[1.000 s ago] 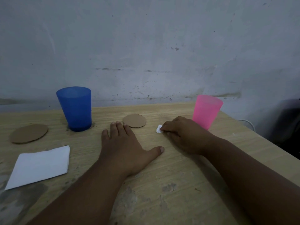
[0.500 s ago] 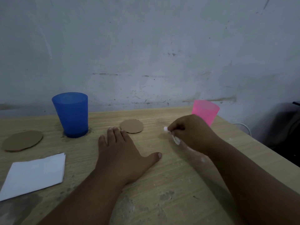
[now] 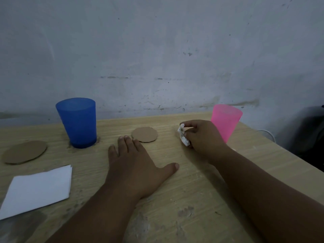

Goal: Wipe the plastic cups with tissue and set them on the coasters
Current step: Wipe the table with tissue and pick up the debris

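1. The left hand lay palm down on the wooden counter. Its fingers were straight, relaxed and held nothing, and the thumb was spread out to the right.
2. The tips of those fingers stopped just short of a round brown coaster lying flat near the middle of the counter.
3. The right hand was raised a little above the counter. Its fingers were curled round a small crumpled tissue, pinching it against the thumb.
4. The white wad stuck out on the left side of that hand, just right of the middle coaster and apart from it.
5. A pink cup stood upright directly on the counter behind the right hand, near the far right edge. The hand hid its lower left part, and I could not tell whether they touched.
6. A blue cup stood upright on the bare counter at the far left. It sat between the middle coaster and a second coaster, which lay flat near the left edge.
7. Neither cup stood on a coaster.
8. A folded white tissue sheet lay flat at the near left, in front of the second coaster and well apart from both hands.
9. A scuffed pale wall rose behind the counter, and a dark shape sat beyond the right edge, too dim to make out.
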